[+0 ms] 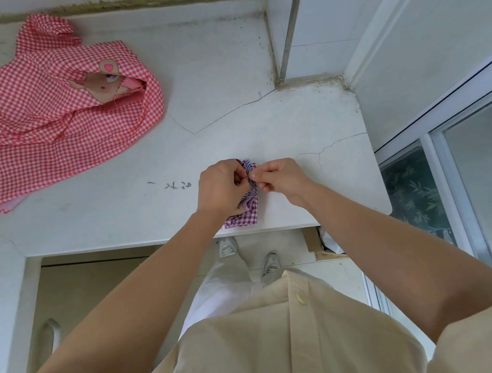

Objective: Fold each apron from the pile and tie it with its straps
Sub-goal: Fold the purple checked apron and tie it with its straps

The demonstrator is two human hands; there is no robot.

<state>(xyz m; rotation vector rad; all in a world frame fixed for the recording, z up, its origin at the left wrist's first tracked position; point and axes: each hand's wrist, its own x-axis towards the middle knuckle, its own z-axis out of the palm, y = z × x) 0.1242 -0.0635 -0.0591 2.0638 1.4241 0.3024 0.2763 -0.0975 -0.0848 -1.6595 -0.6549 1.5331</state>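
Purple-checked cloth, the folded apron, lay as a small bundle at the near edge of the white counter, its long axis running away from the person. Both hands were directly on it: the left hand covered its left side w/ fingers curled, pinching a strap; the right hand pinched the strap from the opposite side, so the pull would probably go left-right, across the bundle. Aprons counted: 2 — this one, and 1 red-checked apron, unfolded, well apart to the far left, nearer the left hand.
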